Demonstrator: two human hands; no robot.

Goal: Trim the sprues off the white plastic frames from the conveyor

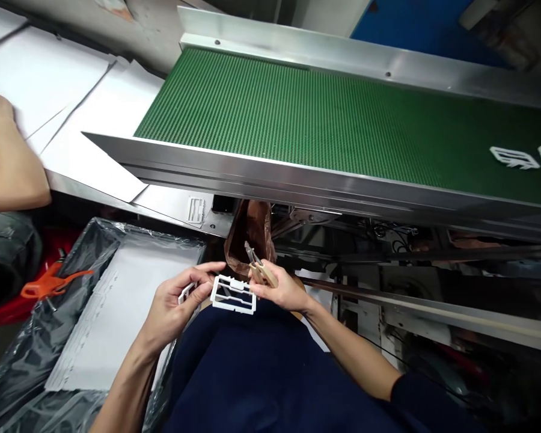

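Between my hands, in front of my dark blue clothing, is a white plastic frame (247, 308) with thin crossbars. My left hand (175, 304) is closed, with thumb and fingers around a second white plastic piece (186, 293) that is mostly hidden by the fingers. The thumb tip of this hand is close to the frame's left edge. My right hand (282, 290) grips a pair of side cutters (264, 273) with beige handles, jaws pointing up and away. Its thumb is at the frame's right end. Just beyond the cutters hangs a brown plastic bag (252, 231).
A green conveyor belt (288, 114) with metal side rails carries white parts (514, 157) at right. Another white frame (195, 210) lies on a ledge. At left are a plastic-lined box with stacked white sheets (103, 325), orange-handled cutters (49, 285) and another person's arm (11, 156).
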